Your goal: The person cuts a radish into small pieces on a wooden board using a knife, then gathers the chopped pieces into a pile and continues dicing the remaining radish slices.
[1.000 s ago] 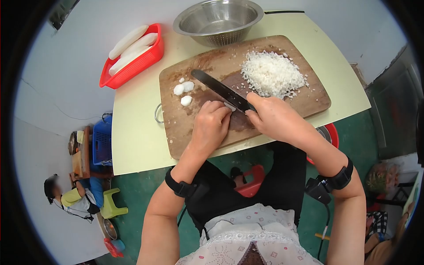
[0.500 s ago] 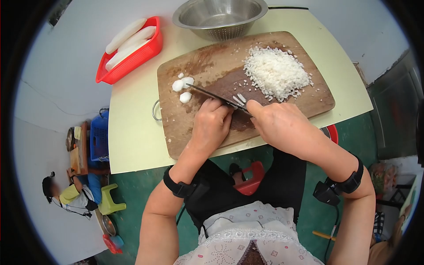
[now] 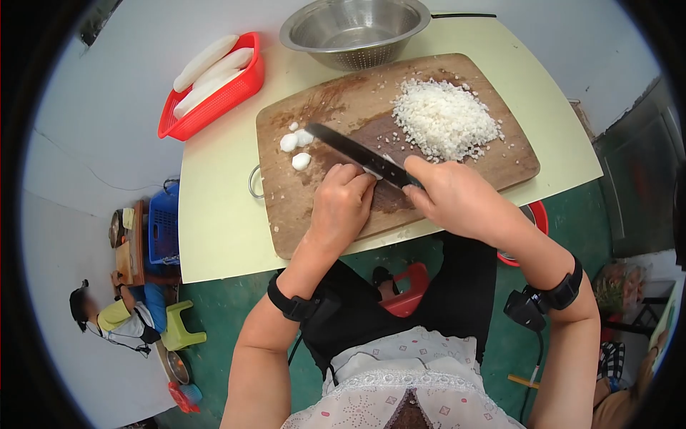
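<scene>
My right hand (image 3: 454, 194) is closed round the handle of a dark-bladed knife (image 3: 357, 152), whose blade points to the upper left. Beside the blade, my left hand (image 3: 341, 202) has its fingers curled on white vegetable strips (image 3: 371, 172), largely hidden by the fingers and knife. Both hands are over a wooden cutting board (image 3: 300, 236). White end pieces (image 3: 301, 161) lie at the board's left. A heap of white diced vegetable (image 3: 446, 120) covers its upper right.
A metal colander (image 3: 355, 32) stands behind the board on the pale table (image 3: 214, 214). To its left, a red basket (image 3: 214, 104) holds long white radishes (image 3: 207, 63). A person (image 3: 118, 311) sits at the far left near a green stool (image 3: 184, 327).
The knife blade has tilted, so more of its flat side shows, and its tip has shifted slightly up and right. My left hand has stayed nearly in place.
</scene>
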`<state>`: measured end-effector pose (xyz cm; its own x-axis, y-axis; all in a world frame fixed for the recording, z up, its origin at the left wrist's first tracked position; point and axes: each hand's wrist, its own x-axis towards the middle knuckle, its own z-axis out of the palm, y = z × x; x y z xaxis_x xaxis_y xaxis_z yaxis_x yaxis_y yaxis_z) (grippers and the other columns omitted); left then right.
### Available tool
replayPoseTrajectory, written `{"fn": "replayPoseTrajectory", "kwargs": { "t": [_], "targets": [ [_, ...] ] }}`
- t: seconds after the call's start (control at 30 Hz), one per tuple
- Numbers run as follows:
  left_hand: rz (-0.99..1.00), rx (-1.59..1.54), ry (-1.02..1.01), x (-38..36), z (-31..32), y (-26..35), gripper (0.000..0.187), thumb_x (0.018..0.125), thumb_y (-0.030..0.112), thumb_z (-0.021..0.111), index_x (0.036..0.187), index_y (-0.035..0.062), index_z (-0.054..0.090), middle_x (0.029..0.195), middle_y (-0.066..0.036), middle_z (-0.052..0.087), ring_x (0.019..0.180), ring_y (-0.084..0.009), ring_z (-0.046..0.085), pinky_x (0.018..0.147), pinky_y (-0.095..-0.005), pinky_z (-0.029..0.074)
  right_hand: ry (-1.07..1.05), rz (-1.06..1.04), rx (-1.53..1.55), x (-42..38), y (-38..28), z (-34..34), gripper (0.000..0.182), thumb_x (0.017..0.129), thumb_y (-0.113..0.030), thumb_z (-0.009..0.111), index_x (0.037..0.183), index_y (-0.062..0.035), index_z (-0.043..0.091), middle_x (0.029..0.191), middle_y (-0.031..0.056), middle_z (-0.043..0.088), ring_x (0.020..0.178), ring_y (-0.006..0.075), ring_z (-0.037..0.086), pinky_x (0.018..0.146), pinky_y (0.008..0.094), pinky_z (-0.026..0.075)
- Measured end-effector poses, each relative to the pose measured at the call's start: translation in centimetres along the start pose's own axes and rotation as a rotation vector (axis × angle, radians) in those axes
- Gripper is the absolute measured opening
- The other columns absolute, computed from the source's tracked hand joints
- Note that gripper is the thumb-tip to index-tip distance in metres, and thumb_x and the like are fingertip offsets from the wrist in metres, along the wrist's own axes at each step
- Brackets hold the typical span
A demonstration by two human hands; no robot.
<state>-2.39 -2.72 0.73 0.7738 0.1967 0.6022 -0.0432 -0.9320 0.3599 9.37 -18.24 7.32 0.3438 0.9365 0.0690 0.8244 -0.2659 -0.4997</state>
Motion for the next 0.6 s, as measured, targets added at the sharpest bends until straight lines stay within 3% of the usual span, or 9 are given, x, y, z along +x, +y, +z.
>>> {"fn": "replayPoseTrajectory", "kwargs": {
  "t": [0.23, 0.6],
  "targets": [
    [0.015, 0.010, 0.006, 0.0, 0.1, -0.1, 0.012, 0.069, -0.002, 0.068, 0.080, 0.0001, 0.068, 0.079, -0.012, 0.060, 0.076, -0.0304, 0.058, 0.068, -0.0385, 0.049, -0.019, -0.032, -0.077, -0.5, -0.8, -0.1, 0.017, 0.087, -0.015, 0.057, 0.090, -0.0018, 0.046, 0.061, 0.0204, 0.057, 0.064, 0.0412, 0.059, 0.057, 0.0493, 0.046],
    [0.003, 0.006, 0.016, -0.2, 0.1, -0.2, 0.011, 0.069, -0.003, 0.066, 0.079, -0.0001, 0.066, 0.080, -0.013, 0.060, 0.079, -0.0315, 0.057, 0.070, -0.0388, 0.048, -0.084, -0.046, -0.122, 0.4, -1.1, 0.2, 0.012, 0.086, -0.010, 0.052, 0.090, 0.0003, 0.049, 0.067, 0.0213, 0.062, 0.066, 0.0401, 0.062, 0.060, 0.0482, 0.049]
  ]
}}
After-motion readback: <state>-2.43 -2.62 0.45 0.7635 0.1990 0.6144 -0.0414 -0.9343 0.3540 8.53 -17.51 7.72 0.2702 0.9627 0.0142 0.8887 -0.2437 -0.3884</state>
